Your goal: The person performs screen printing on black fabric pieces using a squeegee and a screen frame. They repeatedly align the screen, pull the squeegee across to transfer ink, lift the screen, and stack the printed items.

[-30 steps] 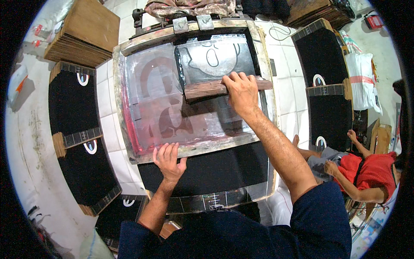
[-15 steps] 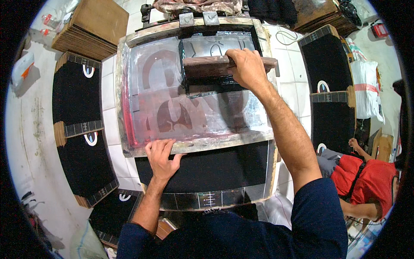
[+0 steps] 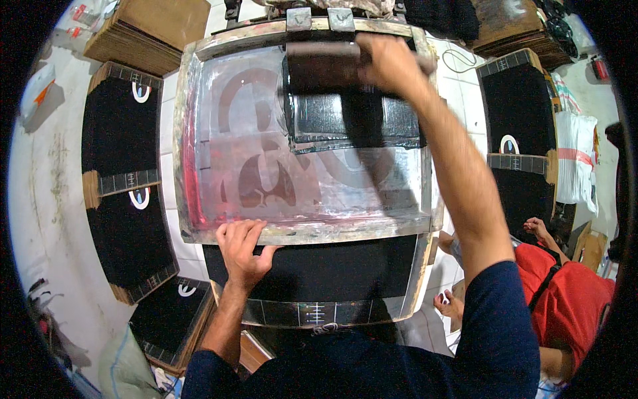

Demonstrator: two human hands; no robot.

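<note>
My right hand (image 3: 393, 65) grips a wooden squeegee (image 3: 322, 63), blurred by motion, at the far right part of a screen printing frame (image 3: 352, 231). Below the squeegee, wet black ink (image 3: 345, 120) covers a block of the mesh. The rest of the mesh (image 3: 226, 153) is greyish, with curved stencil shapes and a red stain along its left side. My left hand (image 3: 242, 249) rests on the near wooden edge, fingers over the top and thumb along the front. Under the frame lies black fabric (image 3: 325, 269) on a board.
Black fabric panels (image 3: 123, 130) with white oval prints lie on boards at the left, and similar panels (image 3: 515, 106) at the right. Stacked brown boards (image 3: 149, 30) stand at the far left. A person in red (image 3: 565, 299) is close at my lower right. Metal clamps (image 3: 299, 20) hold the frame's far edge.
My right hand has pushed the squeegee away from me, exposing a solid black inked area where shapes showed before. My left hand stays on the near edge. The person in red has shifted.
</note>
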